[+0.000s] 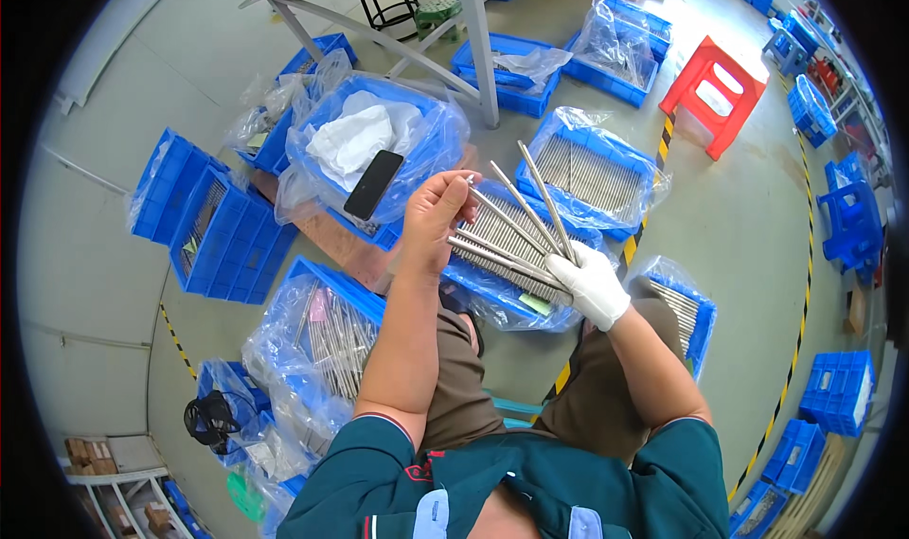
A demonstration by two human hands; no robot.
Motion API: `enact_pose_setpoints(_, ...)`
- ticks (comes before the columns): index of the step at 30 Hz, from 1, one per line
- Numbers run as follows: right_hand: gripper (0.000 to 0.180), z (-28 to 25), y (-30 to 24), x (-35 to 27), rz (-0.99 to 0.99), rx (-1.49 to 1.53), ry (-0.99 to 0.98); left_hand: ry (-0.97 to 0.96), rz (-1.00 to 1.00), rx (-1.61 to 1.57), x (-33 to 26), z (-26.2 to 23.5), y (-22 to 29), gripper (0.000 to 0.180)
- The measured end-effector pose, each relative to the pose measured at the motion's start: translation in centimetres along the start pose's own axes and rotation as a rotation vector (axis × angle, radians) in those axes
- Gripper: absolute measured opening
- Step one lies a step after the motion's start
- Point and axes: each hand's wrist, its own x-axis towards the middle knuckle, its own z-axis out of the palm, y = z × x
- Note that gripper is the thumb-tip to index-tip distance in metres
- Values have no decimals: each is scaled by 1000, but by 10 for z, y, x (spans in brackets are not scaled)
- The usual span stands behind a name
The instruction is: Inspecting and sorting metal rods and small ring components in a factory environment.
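My right hand (595, 290), in a white glove, is closed round the lower ends of several thin metal rods (512, 222). The rods fan out up and to the left. My bare left hand (437, 219) is closed, thumb and forefinger pinching a small silvery piece (471, 178) too small to name. The upper end of one rod is close to those fingertips; whether they touch it cannot be made out. Below both hands, a blue crate (530, 304) lined with clear plastic holds rows of similar rods between my knees.
Another blue crate of rods (592, 174) lies ahead. A black phone (374, 185) rests on a plastic-lined crate (417, 113) with white cloth. Loose rods fill a crate (331, 335) at left. A red stool (717, 94) and a metal table leg (478, 52) stand farther off.
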Motion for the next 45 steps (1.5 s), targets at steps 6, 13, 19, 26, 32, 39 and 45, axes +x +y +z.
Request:
enact_pose_setpoints(6,18,-1,7,5,-14,28,3,-121,-129,111,-3,5,-6,23)
enact_pose_setpoints(13,20,-4,6,3,-14,122,-47,-261,-224,117,-11,19,-24,33)
enact_pose_setpoints(19,20,-10,-1,-4,11,73,-79,-168,-107,275,-8,10,-13,27)
enact_pose_setpoints(26,25,-9,2,-9,60,-11,-205,-129,-49,-9,9,-13,-5,32)
enact_pose_setpoints(32,24,-10,2,-7,67,-14,-248,-208,-33,-95,7,-11,-3,33)
enact_pose_setpoints(39,22,-5,-12,-13,156,138,-282,-277,-270,168,-5,5,-3,25)
enact_pose_setpoints(45,22,-8,-11,-12,121,173,-300,-326,-264,91,-5,7,-12,24)
